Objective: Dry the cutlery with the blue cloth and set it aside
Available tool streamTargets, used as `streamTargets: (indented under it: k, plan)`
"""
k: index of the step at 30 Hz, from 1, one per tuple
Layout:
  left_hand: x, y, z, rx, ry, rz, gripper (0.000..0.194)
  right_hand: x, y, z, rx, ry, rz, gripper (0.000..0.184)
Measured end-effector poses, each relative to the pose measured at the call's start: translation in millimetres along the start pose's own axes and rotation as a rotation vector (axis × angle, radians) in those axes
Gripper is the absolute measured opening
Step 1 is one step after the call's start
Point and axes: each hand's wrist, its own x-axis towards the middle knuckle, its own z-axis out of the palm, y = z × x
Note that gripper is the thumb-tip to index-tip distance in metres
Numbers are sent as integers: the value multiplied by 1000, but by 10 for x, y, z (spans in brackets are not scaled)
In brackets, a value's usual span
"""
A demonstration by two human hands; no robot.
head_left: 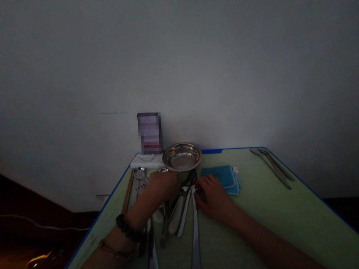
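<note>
My left hand (163, 185) reaches over a bunch of cutlery, its back towards me. Its fingers are hidden, so I cannot tell what they hold. Close to it lie spoons, with a round-bowled metal spoon (140, 173) showing at the left, and a pair of wooden chopsticks (128, 193). My right hand (212, 198) rests at the right of the bunch, loosely curved with a gap between thumb and fingers. Near its fingertips is the upper end of a long metal knife (195, 232), which points towards me. Several light-handled utensils (177, 215) lie between the hands.
A shiny metal bowl (182, 158) stands at the table's back edge. Folded blue cloths (219, 176) lie beside my right hand. Several metal utensils (275, 166) sit at the far right. A blurred-out phone-like device (150, 133) stands upright behind a white block (146, 162), against the wall.
</note>
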Motion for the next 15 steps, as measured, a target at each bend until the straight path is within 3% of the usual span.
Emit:
streamTargets:
  k: [6, 10, 15]
  plan:
    - [-83, -61, -247, -44, -125, 12, 22, -19, -18, -17, -49, -40, -27, 19]
    - [-113, -156, -410, -192, -167, 89, 37, -12, -88, -13, -116, -21, 44, 36]
    - [-148, -309, -548, -344, -105, 126, 47, -17, -196, 4, -149, 17, 92, 35]
